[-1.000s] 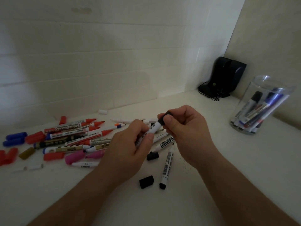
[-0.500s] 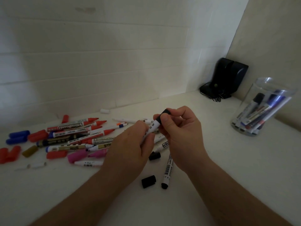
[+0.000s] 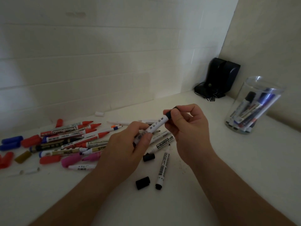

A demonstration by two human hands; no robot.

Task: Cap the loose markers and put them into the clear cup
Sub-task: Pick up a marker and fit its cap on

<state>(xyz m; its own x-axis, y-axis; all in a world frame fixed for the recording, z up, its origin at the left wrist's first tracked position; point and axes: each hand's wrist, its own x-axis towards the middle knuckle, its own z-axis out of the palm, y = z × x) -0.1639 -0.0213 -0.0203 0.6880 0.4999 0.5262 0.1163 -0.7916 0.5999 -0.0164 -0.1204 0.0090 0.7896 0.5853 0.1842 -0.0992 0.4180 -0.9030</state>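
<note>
Marker point(image 3: 155, 127), white-barrelled, lay slanted between my two hands above the middle of the bench point(image 3: 228, 160), its lower end in the left hand point(image 3: 128, 144) and its upper end at the right hand point(image 3: 187, 126). The left hand's fingers were curled round the lower barrel, thumb pressed on it. The right hand pinched the black cap point(image 3: 169, 114) at the marker's tip between thumb and forefinger, its other fingers loosely curled. Whether the cap had seated fully I could not tell; the thumb hid the joint.

Risks, as I judged them: a cap pushed on at an angle could stop short of its catch and come off later in the clear cup point(image 3: 254, 108), leaving the tip to dry or to mark its neighbours. A slip of the right-hand pinch could drop the cap among the loose black caps point(image 3: 143, 182) lying towards the near edge of the bench, beside an uncapped whiteboard marker point(image 3: 162, 168). The carry to the cup also called for care: it stood near the bench's right edge, well apart from my hands and already holding several markers leaning together, so a hurried drop could strike them or tip the light cup.

The pile of uncapped markers point(image 3: 70, 139) lay towards the left edge, behind and beside the left hand, with red and blue caps point(image 3: 11, 142) at its far left.
</note>
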